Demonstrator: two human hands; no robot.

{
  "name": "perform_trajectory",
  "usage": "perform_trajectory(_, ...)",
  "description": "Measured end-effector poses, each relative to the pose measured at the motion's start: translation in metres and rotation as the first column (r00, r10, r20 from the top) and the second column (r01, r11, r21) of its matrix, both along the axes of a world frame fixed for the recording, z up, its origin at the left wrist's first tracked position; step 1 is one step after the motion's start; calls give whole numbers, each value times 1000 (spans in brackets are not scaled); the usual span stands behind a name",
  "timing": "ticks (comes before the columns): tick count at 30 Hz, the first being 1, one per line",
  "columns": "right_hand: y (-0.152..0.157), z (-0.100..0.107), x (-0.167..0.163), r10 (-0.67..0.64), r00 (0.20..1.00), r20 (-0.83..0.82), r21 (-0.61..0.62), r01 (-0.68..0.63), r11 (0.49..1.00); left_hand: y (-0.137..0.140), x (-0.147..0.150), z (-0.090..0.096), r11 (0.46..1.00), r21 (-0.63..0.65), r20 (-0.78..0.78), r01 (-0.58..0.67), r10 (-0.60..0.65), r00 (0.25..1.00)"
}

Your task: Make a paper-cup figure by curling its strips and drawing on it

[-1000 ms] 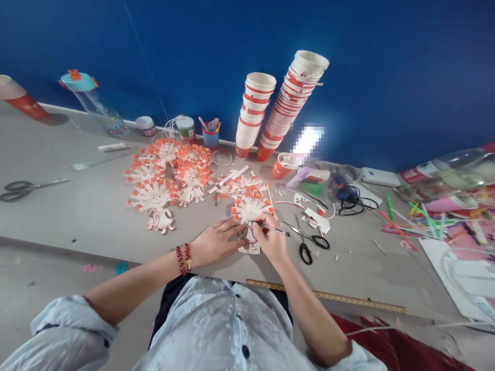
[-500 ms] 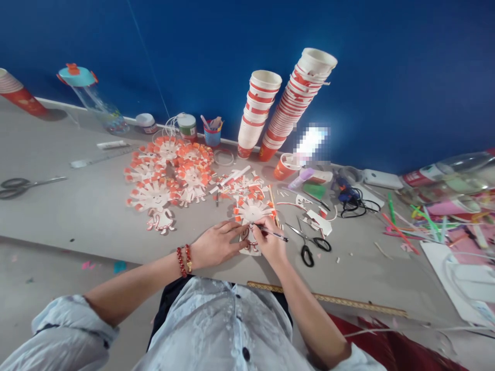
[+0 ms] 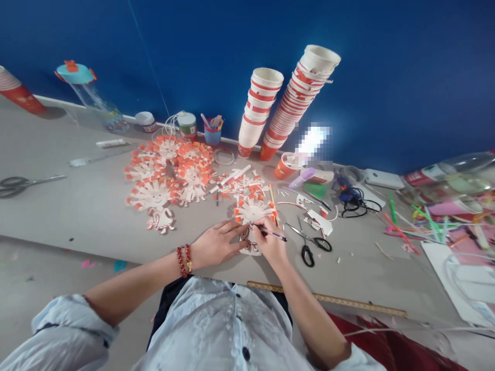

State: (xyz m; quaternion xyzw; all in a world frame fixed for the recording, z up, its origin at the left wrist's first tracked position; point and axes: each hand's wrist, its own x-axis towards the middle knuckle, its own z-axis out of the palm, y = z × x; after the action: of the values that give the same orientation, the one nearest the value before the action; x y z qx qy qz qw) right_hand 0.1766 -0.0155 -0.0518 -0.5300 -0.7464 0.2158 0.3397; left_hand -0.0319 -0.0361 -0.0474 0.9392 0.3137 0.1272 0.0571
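Note:
My right hand point(image 3: 271, 241) grips a pen point(image 3: 275, 235), its tip down on a white paper cutout point(image 3: 254, 248) with drawn lines. The cutout joins a fringed paper-cup flower point(image 3: 253, 211) with orange tips. Flat on the table, fingers stretched out, my left hand point(image 3: 221, 243) presses the cutout's left edge. Black-handled scissors point(image 3: 308, 241) lie open just right of my right hand. To the left rests a group of finished-looking paper figures point(image 3: 154, 196) with orange-tipped fringes and drawn faces. White and orange paper scraps point(image 3: 247, 185) are heaped beyond the cutout.
Two tall paper cup stacks point(image 3: 260, 111) lean near the blue wall. More scissors point(image 3: 27, 184) and a clear bottle point(image 3: 93, 95) are at the left. Several coloured straws point(image 3: 433, 221) and plastic bottles point(image 3: 456, 172) crowd the right. A patterned strip point(image 3: 328, 298) runs along the table's front edge.
The pen in my right hand has shifted very slightly over the cutout. My left hand stays in place, and the view has tilted a little.

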Motion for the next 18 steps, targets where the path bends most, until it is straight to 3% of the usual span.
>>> perform_trajectory(18,-2,2,-2,3,1000,-1,-44,-3,999,0,0,1,1000,-5,-1,3,-3,1000)
